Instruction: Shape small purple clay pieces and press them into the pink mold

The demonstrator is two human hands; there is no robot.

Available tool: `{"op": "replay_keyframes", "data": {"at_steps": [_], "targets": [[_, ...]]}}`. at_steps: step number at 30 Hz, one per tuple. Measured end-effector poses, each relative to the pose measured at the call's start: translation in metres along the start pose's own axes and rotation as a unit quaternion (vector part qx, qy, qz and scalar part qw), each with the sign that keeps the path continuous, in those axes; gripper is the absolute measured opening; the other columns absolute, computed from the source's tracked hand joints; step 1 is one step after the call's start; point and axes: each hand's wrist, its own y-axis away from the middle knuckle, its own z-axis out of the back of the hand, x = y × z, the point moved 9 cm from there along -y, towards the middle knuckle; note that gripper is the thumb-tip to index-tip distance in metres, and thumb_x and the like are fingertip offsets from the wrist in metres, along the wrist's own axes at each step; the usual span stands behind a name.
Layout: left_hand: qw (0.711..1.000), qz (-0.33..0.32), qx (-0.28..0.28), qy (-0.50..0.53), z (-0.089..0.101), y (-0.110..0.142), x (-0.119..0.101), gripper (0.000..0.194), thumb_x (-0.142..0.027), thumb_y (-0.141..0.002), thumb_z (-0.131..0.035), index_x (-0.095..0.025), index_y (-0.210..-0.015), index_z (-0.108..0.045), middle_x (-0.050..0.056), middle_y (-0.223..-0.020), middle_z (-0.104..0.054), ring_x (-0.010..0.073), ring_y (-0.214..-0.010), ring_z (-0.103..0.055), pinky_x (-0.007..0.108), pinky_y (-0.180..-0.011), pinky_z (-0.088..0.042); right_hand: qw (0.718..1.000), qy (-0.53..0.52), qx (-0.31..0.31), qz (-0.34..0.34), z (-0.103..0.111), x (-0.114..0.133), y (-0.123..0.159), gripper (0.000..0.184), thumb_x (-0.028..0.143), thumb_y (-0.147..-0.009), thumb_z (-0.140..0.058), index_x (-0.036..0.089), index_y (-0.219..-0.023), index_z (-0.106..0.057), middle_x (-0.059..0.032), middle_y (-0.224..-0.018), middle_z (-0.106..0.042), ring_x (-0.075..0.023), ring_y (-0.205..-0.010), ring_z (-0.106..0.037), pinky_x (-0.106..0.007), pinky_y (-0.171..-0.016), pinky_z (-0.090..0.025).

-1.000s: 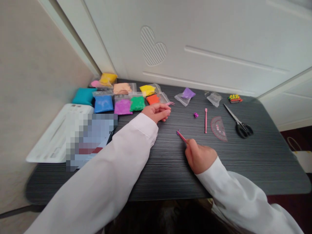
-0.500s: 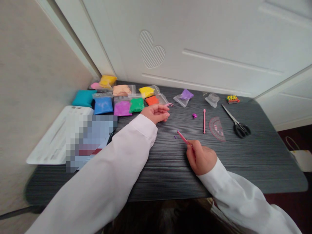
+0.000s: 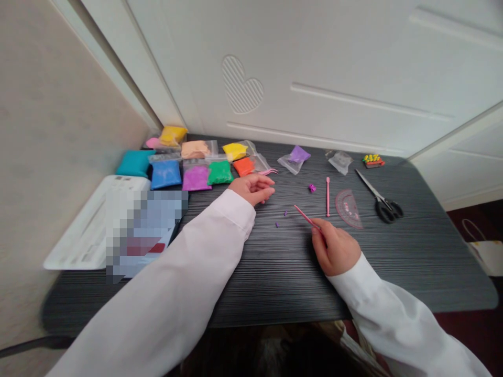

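The right hand (image 3: pixel 336 250) covers the rear end of the slim pink modelling tool (image 3: pixel 304 215), so that end's shape cannot be told. Two purple crumbs (image 3: pixel 285 213) on the counter (image 3: pixel 275 293) are too small to make out – the magenta lump (image 3: pixel 312 188) shows little more detail. Pixelation masks most of the flat blue-grey item (image 3: pixel 159 212) and part of the white tray (image 3: pixel 80 230), whose markings are blurred. The protractor's (image 3: pixel 349 209) fine print is unreadable. The left sleeve (image 3: pixel 168 288) and right sleeve (image 3: pixel 396 303) run off the bottom edge; the right edge cuts a white bag-like object (image 3: pixel 489 255).
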Motion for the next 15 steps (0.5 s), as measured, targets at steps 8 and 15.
{"op": "replay_keyframes", "data": {"at_steps": [8,15], "targets": [[0.998,-0.025,0.002,-0.049,-0.001,0.000,-0.001,0.021,-0.020,-0.056,-0.065,-0.012,-0.075,-0.060,-0.001,-0.061,-0.057,0.0057,-0.052,-0.052,0.016,-0.046,-0.045,0.997,0.060,0.018,0.040,0.003,-0.012,-0.012,0.035,0.021,-0.079,-0.037,0.015,-0.112,-0.048,-0.0053,-0.081,-0.062,-0.0158,-0.070,-0.055,-0.027,-0.063,-0.038],[0.998,-0.034,-0.013,-0.050,0.001,0.001,0.001,0.022,-0.020,-0.061,-0.060,-0.012,-0.081,-0.061,0.004,-0.073,-0.063,0.0100,-0.065,-0.058,0.022,-0.061,-0.049,0.987,0.138,0.066,0.051,-0.011,-0.005,-0.018,0.042,0.023,-0.077,-0.040,0.019,-0.118,-0.045,-0.0052,-0.075,-0.055,-0.0186,-0.070,-0.045,-0.031,-0.064,-0.032]]}}
